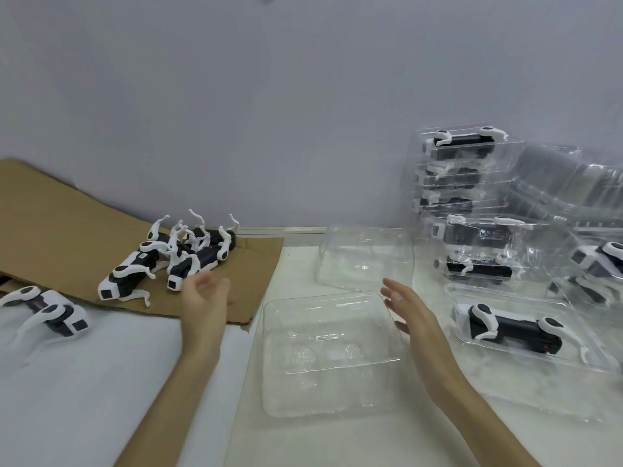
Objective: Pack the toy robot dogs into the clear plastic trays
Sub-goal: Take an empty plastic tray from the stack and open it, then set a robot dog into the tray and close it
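Several black-and-white toy robot dogs [175,256] lie in a heap on a brown cardboard sheet [60,224] at the left. One more dog [50,310] lies on white foam nearer me. An empty clear plastic tray [332,355] sits in front of me, and a second clear tray [365,256] lies behind it. My left hand [204,299] hovers open just right of the heap, holding nothing. My right hand [409,310] is open, its fingers at the near tray's right rim. A packed dog [509,326] lies in an open tray at the right.
A stack of clear trays with dogs inside [465,170] stands at the back right against the wall, with more packed trays [596,261] beside it. White foam sheet [84,382] covers the table's left front. The grey wall closes the back.
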The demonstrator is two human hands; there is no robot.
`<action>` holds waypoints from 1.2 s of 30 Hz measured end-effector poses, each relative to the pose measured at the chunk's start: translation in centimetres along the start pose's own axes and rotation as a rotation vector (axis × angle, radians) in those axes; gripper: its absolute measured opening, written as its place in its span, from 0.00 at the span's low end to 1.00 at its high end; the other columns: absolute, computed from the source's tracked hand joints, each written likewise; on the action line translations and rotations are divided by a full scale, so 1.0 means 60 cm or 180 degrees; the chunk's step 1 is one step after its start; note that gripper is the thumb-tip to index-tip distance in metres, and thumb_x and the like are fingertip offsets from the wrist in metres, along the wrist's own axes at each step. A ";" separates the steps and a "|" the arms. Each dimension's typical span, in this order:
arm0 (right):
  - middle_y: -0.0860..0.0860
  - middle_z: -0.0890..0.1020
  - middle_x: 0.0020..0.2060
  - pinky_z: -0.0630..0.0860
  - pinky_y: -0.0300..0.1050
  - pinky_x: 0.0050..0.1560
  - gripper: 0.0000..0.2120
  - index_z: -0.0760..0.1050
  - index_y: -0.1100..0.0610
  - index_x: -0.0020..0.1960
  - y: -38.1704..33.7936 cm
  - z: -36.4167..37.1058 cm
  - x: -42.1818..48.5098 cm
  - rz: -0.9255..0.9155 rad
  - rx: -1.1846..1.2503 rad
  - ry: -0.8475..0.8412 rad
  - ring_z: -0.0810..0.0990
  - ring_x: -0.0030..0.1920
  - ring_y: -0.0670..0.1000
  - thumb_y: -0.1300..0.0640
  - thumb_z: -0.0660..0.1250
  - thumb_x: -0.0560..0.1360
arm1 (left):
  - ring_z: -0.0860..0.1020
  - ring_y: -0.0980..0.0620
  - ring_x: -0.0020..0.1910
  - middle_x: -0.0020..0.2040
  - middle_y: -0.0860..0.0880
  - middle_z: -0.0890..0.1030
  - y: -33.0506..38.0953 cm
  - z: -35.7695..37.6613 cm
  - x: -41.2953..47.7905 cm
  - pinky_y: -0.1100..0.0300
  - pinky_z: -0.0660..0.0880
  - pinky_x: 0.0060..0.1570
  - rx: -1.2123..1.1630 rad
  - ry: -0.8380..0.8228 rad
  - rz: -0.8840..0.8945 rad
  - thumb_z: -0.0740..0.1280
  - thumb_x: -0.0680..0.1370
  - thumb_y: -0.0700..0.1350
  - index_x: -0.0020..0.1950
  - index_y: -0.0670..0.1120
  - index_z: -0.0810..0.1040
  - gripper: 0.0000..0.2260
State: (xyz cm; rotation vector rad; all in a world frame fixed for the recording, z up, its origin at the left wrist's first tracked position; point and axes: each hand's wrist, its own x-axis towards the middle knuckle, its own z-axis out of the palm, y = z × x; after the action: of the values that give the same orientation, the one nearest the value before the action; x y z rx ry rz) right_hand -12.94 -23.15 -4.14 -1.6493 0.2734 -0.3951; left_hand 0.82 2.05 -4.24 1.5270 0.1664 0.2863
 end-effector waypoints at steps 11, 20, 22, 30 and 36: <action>0.32 0.74 0.64 0.68 0.38 0.64 0.18 0.73 0.38 0.66 -0.011 0.004 -0.010 -0.0778 -0.0522 0.0009 0.71 0.68 0.36 0.41 0.60 0.77 | 0.78 0.43 0.43 0.52 0.42 0.84 -0.014 -0.007 0.145 0.52 0.74 0.46 0.2128 -0.0007 0.0471 0.66 0.81 0.43 0.61 0.44 0.82 0.11; 0.35 0.74 0.63 0.67 0.32 0.62 0.19 0.73 0.43 0.68 -0.011 0.004 -0.014 -0.1243 -0.0893 0.0198 0.73 0.66 0.41 0.51 0.63 0.77 | 0.75 0.57 0.32 0.32 0.57 0.77 0.076 0.049 0.017 0.63 0.67 0.32 0.1542 0.0143 0.1688 0.63 0.83 0.50 0.38 0.47 0.77 0.15; 0.35 0.74 0.63 0.68 0.31 0.61 0.21 0.73 0.44 0.68 -0.013 0.003 -0.015 -0.1377 -0.0974 0.0243 0.74 0.66 0.41 0.56 0.66 0.76 | 0.78 0.63 0.32 0.31 0.57 0.82 0.115 0.065 -0.018 0.70 0.71 0.32 0.0974 -0.0345 0.1595 0.62 0.84 0.48 0.38 0.48 0.79 0.15; 0.39 0.68 0.73 0.66 0.43 0.72 0.39 0.63 0.48 0.76 -0.026 0.003 -0.020 -0.2190 -0.1263 0.0282 0.66 0.75 0.45 0.62 0.77 0.70 | 0.81 0.49 0.39 0.42 0.45 0.84 0.154 0.074 -0.128 0.57 0.77 0.32 -0.0372 -0.1952 -0.0088 0.66 0.77 0.56 0.45 0.46 0.83 0.14; 0.44 0.74 0.71 0.70 0.53 0.71 0.28 0.70 0.53 0.70 -0.042 -0.001 -0.029 -0.2557 -0.1144 0.0274 0.71 0.73 0.46 0.57 0.76 0.73 | 0.78 0.54 0.32 0.36 0.50 0.80 0.128 0.041 -0.134 0.62 0.76 0.28 -0.0753 -0.2165 -0.0636 0.68 0.76 0.49 0.41 0.49 0.81 0.06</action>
State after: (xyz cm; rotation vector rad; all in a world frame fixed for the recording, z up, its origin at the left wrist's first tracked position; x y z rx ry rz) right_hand -14.70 -22.20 -1.81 -2.0581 -0.2950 -1.0686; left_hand -6.77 -2.43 2.92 1.2849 -0.2460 -0.3657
